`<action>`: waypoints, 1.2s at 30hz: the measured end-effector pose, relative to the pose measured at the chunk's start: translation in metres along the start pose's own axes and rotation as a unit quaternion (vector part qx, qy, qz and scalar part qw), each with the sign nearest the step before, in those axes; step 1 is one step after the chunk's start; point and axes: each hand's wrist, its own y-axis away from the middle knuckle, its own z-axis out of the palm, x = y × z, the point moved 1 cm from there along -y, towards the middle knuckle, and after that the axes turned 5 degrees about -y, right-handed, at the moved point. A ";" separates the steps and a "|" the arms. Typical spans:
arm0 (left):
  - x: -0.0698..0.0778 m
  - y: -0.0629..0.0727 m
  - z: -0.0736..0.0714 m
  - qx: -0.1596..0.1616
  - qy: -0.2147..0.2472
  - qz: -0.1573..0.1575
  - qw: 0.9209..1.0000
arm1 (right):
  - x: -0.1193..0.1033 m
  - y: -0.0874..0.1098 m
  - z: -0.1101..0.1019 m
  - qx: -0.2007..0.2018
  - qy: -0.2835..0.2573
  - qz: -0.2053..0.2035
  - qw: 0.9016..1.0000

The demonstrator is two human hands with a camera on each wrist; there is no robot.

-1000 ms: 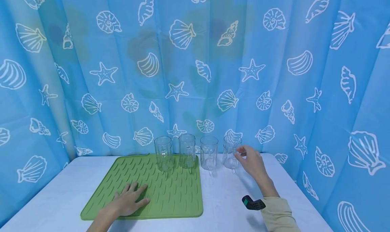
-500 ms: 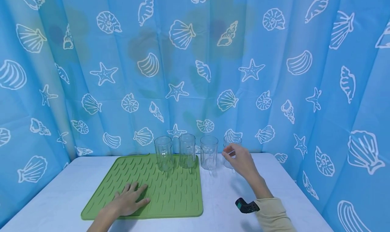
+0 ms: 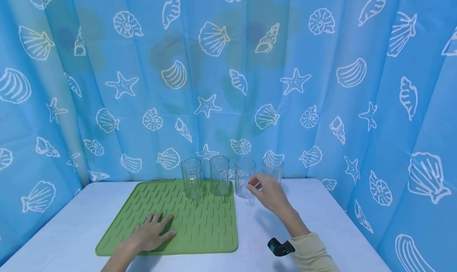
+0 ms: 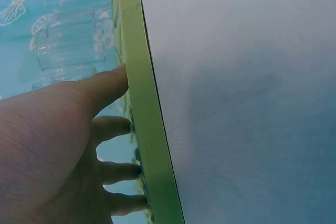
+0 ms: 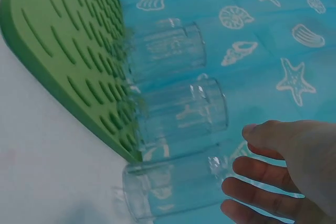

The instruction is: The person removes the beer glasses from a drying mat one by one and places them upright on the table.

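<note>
My left hand (image 3: 148, 234) rests with spread fingers on the front part of a green ridged drying mat (image 3: 201, 238). Two clear glass mugs, a left one (image 3: 191, 179) and one beside it (image 3: 219, 176), stand upright at the mat's back right corner. Off the mat, a third glass mug (image 3: 242, 175) stands on the table, its handle facing front. My right hand (image 3: 269, 192), fingers loosely bent and holding nothing, is right at this mug; in the right wrist view its fingertips are close to the mug's rim. Behind that hand is a fourth glass mug (image 3: 273, 165), its lower part hidden.
A white-covered table (image 3: 257, 244) carries the mat and mugs. A blue shell-patterned curtain (image 3: 228, 85) hangs close behind the table and along both sides. A black strap device (image 3: 281, 247) sits at my right wrist by the sleeve.
My right hand has moved left, from the rightmost mug to the one beside it. My left hand, the mat and the mugs have stayed in place.
</note>
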 end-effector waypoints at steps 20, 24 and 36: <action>0.000 0.002 -0.006 0.010 0.000 0.005 1.000 | -0.020 0.004 0.039 -0.100 -0.011 -0.040 0.994; -0.002 -0.001 -0.005 0.010 -0.002 0.006 1.000 | -0.024 0.004 0.048 -0.119 -0.042 -0.023 0.992; 0.001 0.004 -0.004 -0.010 0.004 0.002 1.000 | -0.024 -0.001 0.075 -0.102 -0.113 0.067 0.986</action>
